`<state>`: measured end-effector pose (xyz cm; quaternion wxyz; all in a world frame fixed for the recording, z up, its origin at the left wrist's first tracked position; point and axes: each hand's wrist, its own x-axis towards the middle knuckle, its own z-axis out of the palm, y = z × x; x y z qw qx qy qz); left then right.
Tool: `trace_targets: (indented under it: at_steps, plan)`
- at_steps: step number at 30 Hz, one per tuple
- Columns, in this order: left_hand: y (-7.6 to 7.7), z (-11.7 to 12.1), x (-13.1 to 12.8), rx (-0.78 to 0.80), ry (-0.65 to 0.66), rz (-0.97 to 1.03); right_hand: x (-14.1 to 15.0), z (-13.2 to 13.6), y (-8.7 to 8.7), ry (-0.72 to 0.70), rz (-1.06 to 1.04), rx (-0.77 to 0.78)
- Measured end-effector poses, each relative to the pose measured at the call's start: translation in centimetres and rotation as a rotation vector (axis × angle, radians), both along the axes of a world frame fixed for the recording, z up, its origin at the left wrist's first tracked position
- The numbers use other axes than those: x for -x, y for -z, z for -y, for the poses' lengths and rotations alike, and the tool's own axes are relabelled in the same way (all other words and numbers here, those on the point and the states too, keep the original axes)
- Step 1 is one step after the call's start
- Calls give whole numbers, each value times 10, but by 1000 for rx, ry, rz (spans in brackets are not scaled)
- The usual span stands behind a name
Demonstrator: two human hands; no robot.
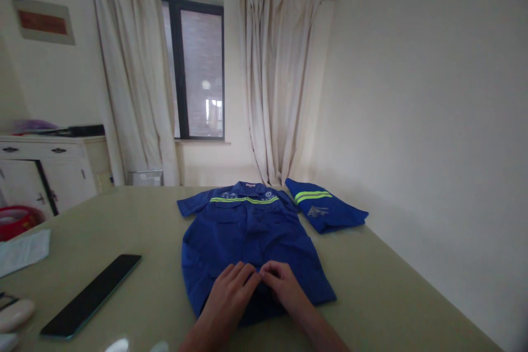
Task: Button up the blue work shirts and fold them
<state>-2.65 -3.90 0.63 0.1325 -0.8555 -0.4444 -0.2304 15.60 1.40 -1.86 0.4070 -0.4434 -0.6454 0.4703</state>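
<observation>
A blue short-sleeved work shirt (247,231) lies face up on the table, its collar pointing away from me. Yellow-green reflective stripes cross its chest, with pale printed marks above them. At the shirt's lower front edge, my left hand (233,289) is closed with fingertips pinching the fabric. Close beside it, my right hand (282,283) pinches the shirt's front too, thumb and forefinger together. The two hands' fingertips nearly meet at the middle of the hem. Whether a button sits between them cannot be made out.
A folded blue garment (330,209) with a similar stripe lies at the far right by the wall. On the left of the table (136,220) are a long dark flat object (93,297), a white paper (25,253) and a pale rounded item (16,313). A red basin (18,220) stands beyond the left edge.
</observation>
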Motion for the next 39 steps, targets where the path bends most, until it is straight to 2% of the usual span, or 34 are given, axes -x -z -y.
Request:
trace_targets:
  at_steps: [6,11,15,20,29,35,39]
  plan:
    - [4,-5,1,22,-76,64,-1,5,-6,-48,-24,-22]
    - [5,-3,-2,31,-142,124,-3,11,-11,-9,30,-105]
    - [2,0,-5,145,-179,163,-3,14,-15,-1,77,-123]
    - [-1,0,-5,256,-180,192,-1,16,-15,-11,124,-180]
    - [5,-2,-3,271,-194,132,3,21,-20,-41,176,-237]
    - [5,-2,-3,320,-178,164,2,26,-23,-61,292,-277]
    - [8,-3,-2,297,-165,176,3,25,-24,-54,285,-295]
